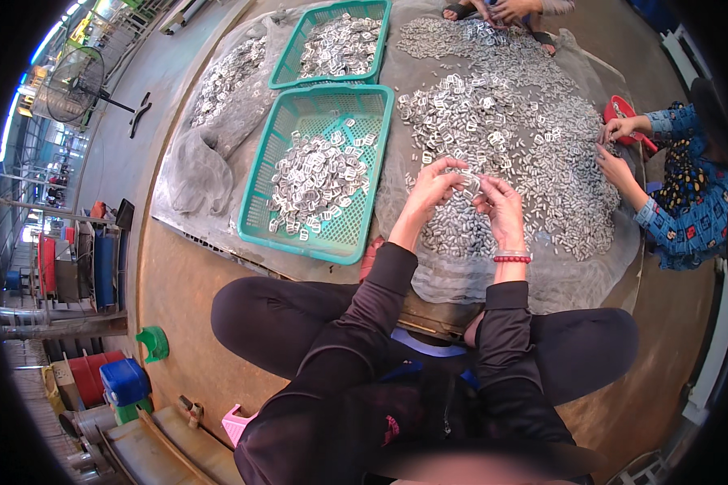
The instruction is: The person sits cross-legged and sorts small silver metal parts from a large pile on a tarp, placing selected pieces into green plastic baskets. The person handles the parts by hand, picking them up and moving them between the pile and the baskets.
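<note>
My left hand (433, 185) and my right hand (501, 202) meet over a wide heap of small silver metal buckles (534, 153) spread on a clear plastic sheet (558, 283). Both hands pinch the same small metal buckle piece (471, 183) between their fingertips. A red bead bracelet (512, 259) sits on my right wrist. My sleeves are dark and my knees are folded below the heap.
A teal plastic basket (255, 218) with buckles lies left of my hands, a second teal basket (287, 77) behind it. A person in a blue patterned top (687, 202) sorts at the right beside a red container (620, 107). Another person's hands (510, 10) work at the far edge. A standing fan (77, 81) is far left.
</note>
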Demonstrator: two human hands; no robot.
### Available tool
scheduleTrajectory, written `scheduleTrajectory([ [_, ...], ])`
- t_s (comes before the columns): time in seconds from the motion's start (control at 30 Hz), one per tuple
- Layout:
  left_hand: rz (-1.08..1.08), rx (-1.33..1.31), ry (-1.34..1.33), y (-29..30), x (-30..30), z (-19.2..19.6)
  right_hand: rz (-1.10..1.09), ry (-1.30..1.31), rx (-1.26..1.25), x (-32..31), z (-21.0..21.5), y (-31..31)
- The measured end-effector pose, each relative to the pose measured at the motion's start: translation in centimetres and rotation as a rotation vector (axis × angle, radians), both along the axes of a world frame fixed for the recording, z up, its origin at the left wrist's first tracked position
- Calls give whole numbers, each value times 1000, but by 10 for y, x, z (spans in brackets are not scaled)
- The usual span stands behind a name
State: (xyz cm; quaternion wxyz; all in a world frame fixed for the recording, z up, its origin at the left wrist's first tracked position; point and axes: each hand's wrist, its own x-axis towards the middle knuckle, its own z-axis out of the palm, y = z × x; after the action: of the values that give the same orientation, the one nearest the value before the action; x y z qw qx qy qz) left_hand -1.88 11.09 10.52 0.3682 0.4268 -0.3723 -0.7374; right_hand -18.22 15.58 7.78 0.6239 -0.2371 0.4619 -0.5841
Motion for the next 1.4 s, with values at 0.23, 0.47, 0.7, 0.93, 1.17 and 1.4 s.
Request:
scheduleTrajectory([
  [0.23, -177, -125, -24, 0, 0, 0, -55, -52, 51, -10, -4, 0],
  [0.47, -111, -464, -206, -2, 0, 2, 73, 79, -39, -6, 16, 2],
  [0.7, -237, -727, -373, -7, 15, 4, 317, 139, -52, -15, 12, 6],
  [0.93, -411, -1111, -951, -3, -15, 34, 260, 107, -29, -22, -3, 6],
  [1.17, -94, -667, -34, -17, 26, 22, 50, -360, -79, 1, -30, -16],
  [1.4, -82, -514, -143, -15, 28, 22, 194, -391, -91, 26, 9, 0],
])
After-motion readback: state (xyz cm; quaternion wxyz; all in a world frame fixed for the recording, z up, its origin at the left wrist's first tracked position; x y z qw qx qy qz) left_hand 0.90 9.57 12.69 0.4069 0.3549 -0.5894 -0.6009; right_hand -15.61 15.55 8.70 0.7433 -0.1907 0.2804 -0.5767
